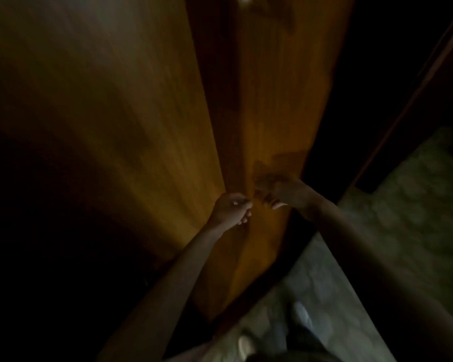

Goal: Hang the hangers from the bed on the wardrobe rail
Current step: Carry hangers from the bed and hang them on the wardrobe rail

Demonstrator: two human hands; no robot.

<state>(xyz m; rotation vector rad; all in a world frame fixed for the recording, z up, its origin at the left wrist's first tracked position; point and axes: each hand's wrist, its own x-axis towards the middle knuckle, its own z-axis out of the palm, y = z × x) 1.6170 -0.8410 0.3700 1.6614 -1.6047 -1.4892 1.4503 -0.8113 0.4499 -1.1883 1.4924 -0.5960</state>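
Note:
Two brown wooden wardrobe doors fill the view, the left door (pixel 120 121) and the right door (pixel 285 100), and they meet at a dark seam. My left hand (pixel 232 209) is at that seam with its fingers curled against the left door's edge. Just beside it, my right hand (pixel 277 192) curls its fingers at the right door's edge. Any handle under the fingers is hidden. The picture is dark and blurred. No hanger, bed or rail is in view.
A pale patterned floor (pixel 403 205) runs along the lower right. My feet (pixel 246 346) show at the bottom edge. To the right of the right door there is a dark strip (pixel 372 87) with a thin slanting line.

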